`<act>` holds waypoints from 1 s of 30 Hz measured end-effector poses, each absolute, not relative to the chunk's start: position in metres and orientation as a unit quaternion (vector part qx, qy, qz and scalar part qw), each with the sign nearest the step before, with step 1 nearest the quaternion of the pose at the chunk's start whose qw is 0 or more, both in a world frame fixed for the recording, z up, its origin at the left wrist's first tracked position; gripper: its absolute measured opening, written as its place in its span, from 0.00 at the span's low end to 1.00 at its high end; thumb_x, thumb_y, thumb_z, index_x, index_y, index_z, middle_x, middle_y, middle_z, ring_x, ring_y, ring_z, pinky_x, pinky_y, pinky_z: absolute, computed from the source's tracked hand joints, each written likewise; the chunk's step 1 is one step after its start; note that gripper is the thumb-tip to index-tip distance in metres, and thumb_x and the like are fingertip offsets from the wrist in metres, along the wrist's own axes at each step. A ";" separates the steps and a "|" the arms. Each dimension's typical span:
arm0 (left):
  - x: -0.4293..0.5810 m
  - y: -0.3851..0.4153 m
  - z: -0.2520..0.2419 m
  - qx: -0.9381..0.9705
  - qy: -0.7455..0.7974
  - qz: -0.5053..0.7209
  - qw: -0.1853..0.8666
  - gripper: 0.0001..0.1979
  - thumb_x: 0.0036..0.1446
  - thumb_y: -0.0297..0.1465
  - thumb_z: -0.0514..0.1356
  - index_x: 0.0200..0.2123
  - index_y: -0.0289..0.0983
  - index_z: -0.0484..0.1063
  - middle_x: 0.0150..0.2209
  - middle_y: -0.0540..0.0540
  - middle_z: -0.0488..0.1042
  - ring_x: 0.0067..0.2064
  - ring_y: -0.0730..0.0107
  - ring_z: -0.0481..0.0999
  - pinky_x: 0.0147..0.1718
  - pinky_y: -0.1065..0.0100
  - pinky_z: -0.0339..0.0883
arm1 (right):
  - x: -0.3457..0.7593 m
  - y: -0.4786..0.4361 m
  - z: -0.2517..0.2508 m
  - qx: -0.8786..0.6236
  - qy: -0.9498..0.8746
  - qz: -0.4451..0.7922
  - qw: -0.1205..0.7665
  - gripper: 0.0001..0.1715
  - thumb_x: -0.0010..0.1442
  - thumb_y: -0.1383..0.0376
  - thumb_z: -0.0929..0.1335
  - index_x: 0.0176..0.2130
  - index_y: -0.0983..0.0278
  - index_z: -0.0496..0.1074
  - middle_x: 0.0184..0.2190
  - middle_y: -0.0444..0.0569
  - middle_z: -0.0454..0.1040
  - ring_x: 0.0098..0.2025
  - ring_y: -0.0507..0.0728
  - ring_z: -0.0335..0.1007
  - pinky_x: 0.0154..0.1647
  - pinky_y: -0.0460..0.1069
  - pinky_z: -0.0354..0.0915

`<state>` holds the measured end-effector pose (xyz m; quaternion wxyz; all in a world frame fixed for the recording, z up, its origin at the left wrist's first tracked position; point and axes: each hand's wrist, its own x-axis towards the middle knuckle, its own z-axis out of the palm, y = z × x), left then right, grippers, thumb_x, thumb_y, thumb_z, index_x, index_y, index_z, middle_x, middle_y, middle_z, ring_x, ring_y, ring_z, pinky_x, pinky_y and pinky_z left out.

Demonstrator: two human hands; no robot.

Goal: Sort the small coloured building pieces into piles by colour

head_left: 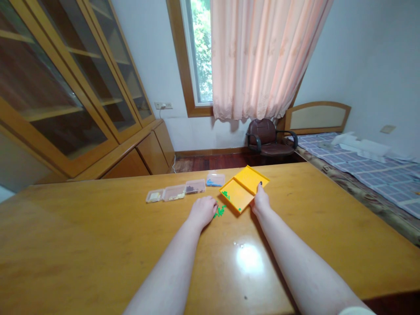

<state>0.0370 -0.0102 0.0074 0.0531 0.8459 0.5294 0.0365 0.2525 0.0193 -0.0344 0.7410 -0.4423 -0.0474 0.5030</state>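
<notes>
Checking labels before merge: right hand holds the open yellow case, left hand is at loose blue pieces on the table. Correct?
Colour is wrong: the loose pieces on the table at the left hand are green, not blue; the head view shows it. The right hand does hold the open yellow case.

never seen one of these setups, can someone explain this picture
No machine here: a person works bare-handed, and the one picture comes from a camera worn on the head, looking forward and down. On the wooden table stand four clear containers holding small pieces, with loose green pieces nearer the person. The right hand has its grip on an open yellow case with green bits inside. The left hand is beside the loose green pieces; whether it holds any is hidden.
</notes>
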 end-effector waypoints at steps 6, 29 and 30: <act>0.029 -0.014 0.011 0.886 0.451 0.052 0.097 0.10 0.59 0.32 0.54 0.42 0.44 0.73 0.42 0.46 0.73 0.42 0.66 0.73 0.42 0.68 0.64 | 0.253 0.020 -0.034 -0.431 -0.039 0.506 0.746 0.17 0.63 0.56 0.62 0.43 0.64 0.70 0.33 0.47 0.80 0.32 0.55 0.78 0.38 0.53 0.75; 0.040 -0.005 -0.007 0.855 0.517 0.015 0.039 0.10 0.62 0.33 0.51 0.38 0.35 0.70 0.39 0.42 0.73 0.42 0.61 0.74 0.40 0.64 0.64 | 0.254 0.022 -0.039 -0.425 -0.039 0.512 0.746 0.18 0.63 0.55 0.62 0.43 0.64 0.71 0.36 0.48 0.79 0.35 0.56 0.78 0.39 0.55 0.74; 0.041 -0.005 -0.007 0.855 0.518 0.012 0.034 0.10 0.63 0.33 0.50 0.38 0.35 0.70 0.39 0.41 0.72 0.42 0.60 0.74 0.40 0.63 0.64 | 0.254 0.022 -0.039 -0.424 -0.039 0.511 0.747 0.17 0.63 0.56 0.62 0.43 0.64 0.71 0.36 0.48 0.79 0.35 0.56 0.78 0.39 0.55 0.74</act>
